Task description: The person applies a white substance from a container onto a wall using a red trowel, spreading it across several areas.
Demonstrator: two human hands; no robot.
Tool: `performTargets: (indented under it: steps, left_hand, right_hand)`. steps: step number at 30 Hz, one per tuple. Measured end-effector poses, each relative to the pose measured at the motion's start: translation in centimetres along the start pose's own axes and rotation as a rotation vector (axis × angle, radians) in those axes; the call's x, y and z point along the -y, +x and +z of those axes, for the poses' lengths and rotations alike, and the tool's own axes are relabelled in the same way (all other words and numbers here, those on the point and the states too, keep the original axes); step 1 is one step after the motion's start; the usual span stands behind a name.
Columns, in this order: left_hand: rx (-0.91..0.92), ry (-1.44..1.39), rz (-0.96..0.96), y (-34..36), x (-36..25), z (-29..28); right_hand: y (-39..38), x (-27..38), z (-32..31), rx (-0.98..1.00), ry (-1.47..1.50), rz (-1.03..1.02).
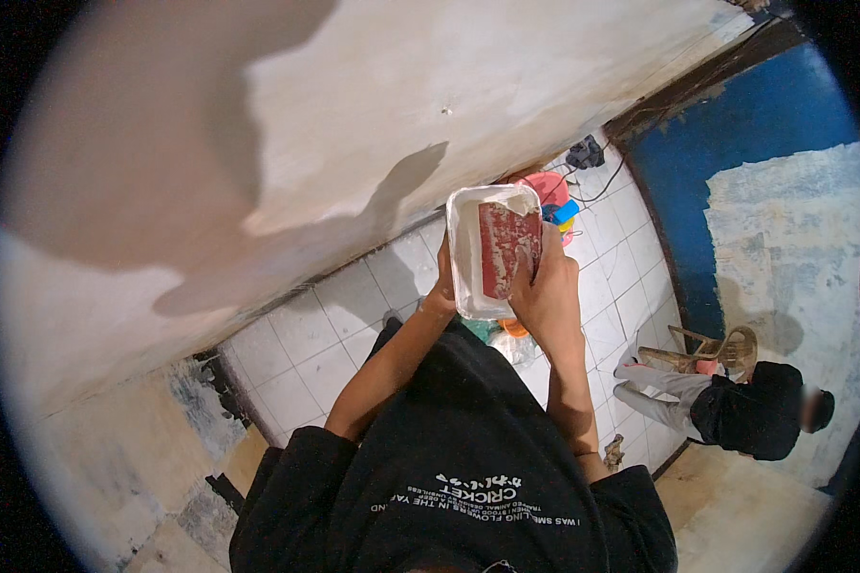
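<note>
The left hand (443,275) is grasping the white tub (464,250) along its left side, most of the fingers hiding behind it. The tub is hovering above the tiled floor (319,317) in front of the person's body, its open top facing the camera and its long axis running away from the person. The right hand (553,279) is gripping the red scraper (503,244) by its right side, the thumb pressing on its face. The scraper is lying across the tub's opening, its long axis running nearly parallel to the tub's, its broad, pale-smeared face turning up and one long edge pointing left. Whether it is touching the contents, I cannot tell. Beyond the tub, a pink basin (550,181) is sitting on the floor near the wall (354,124). At right, another person (750,413) is staying near a chair (740,351).
</note>
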State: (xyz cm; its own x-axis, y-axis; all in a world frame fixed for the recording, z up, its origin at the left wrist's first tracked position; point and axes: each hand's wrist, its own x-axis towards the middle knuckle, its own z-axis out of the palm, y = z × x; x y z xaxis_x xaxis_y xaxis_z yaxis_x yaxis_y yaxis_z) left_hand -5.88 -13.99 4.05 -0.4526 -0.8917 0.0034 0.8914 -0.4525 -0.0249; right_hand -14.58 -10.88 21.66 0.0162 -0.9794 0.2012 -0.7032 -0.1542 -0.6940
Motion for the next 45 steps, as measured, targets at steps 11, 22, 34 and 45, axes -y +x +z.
performTargets:
  steps: [11, 22, 34, 45]
  left_hand:
    - [0.064, 0.109, -0.018, -2.8, -1.0, -1.2]
    - [-0.089, 0.181, -0.142, -5.9, -2.0, -1.2]
    - [-0.047, 0.175, -0.180, -3.7, -1.7, -3.5]
    - [0.036, 0.191, -0.232, -2.0, -1.6, -8.7]
  right_hand:
    - [-3.1, -0.4, 3.8, -0.012, 0.156, 0.012]
    - [-5.0, -5.5, 3.8, 0.125, 1.021, 0.529]
    - [-6.6, -6.4, 1.4, 0.037, 0.998, 0.458]
    - [-9.3, -11.9, 6.0, -0.123, 0.885, 0.409]
